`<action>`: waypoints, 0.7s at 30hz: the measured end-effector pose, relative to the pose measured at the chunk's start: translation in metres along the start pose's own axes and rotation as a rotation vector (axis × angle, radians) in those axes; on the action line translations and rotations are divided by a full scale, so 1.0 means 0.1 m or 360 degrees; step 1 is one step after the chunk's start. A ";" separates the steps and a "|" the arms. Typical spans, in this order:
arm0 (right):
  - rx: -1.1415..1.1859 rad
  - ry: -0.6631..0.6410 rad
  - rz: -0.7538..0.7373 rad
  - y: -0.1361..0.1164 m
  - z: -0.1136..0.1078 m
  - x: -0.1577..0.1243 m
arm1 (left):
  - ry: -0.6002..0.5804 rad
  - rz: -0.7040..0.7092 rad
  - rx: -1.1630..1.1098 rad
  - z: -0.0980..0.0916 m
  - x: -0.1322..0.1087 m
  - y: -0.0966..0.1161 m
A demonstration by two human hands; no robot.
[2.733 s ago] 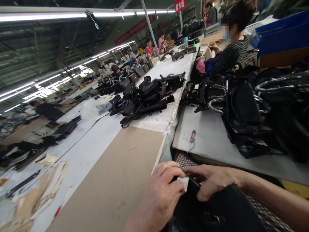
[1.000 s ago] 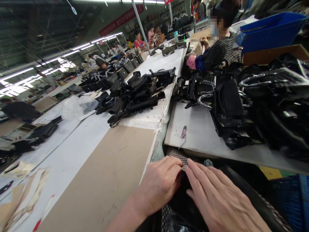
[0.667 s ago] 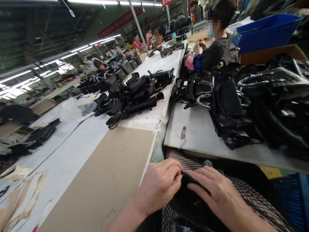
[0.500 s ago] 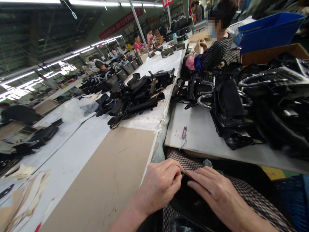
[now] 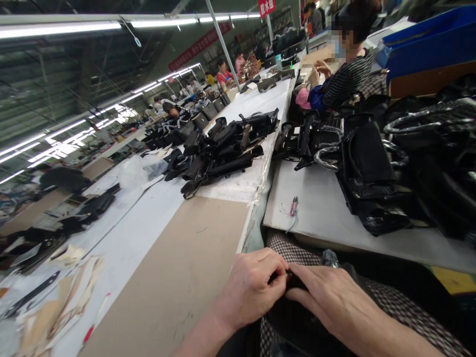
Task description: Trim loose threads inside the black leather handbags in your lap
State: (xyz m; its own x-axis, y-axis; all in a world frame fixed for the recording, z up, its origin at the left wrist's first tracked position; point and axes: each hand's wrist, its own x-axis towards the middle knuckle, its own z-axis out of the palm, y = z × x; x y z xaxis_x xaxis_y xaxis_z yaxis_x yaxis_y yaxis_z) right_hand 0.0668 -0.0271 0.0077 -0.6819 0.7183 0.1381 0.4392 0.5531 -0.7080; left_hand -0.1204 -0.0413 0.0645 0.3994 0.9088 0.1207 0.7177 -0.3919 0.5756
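My left hand (image 5: pixel 256 287) and my right hand (image 5: pixel 327 300) meet at the bottom of the view, over my lap in checked cloth (image 5: pixel 286 248). Both pinch the near edge of a black bag piece (image 5: pixel 297 317) that lies on my lap. The left fingers are curled onto that edge. The right fingers lie close together on top of it. Most of the piece is hidden under my hands.
A brown board (image 5: pixel 186 267) covers the long table to my left, with a heap of black bag parts (image 5: pixel 223 148) beyond. A pink snipper (image 5: pixel 293 206) lies on the white side table (image 5: pixel 320 213); black handbags (image 5: pixel 375 168) are piled at right. Seated workers sit further back.
My hands have drawn closer together, fingertips now touching at the piece's edge. The view has shifted slightly right and down.
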 end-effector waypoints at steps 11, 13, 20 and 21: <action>-0.0216 0.0111 -0.0033 0.01 0.10 0.06 | -0.0083 -0.0468 0.0363 -0.15 -0.18 0.12; -0.0204 0.0110 -0.0033 0.00 0.11 0.08 | -0.0060 -0.0497 0.0406 -0.14 -0.18 0.12; -0.0200 0.0145 -0.0026 0.00 0.12 0.09 | -0.0011 -0.0430 0.0496 -0.12 -0.13 0.10; -0.0193 0.0148 -0.0020 0.01 0.13 0.09 | -0.0012 -0.0380 0.0522 -0.14 -0.13 0.10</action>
State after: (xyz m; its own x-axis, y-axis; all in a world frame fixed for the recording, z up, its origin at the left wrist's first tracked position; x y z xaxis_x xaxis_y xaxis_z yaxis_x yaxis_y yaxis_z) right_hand 0.0534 -0.0253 -0.0003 -0.6334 0.7436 0.2140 0.5021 0.6054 -0.6176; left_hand -0.1264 -0.0550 0.0797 0.2026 0.9792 0.0082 0.9343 -0.1958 0.2980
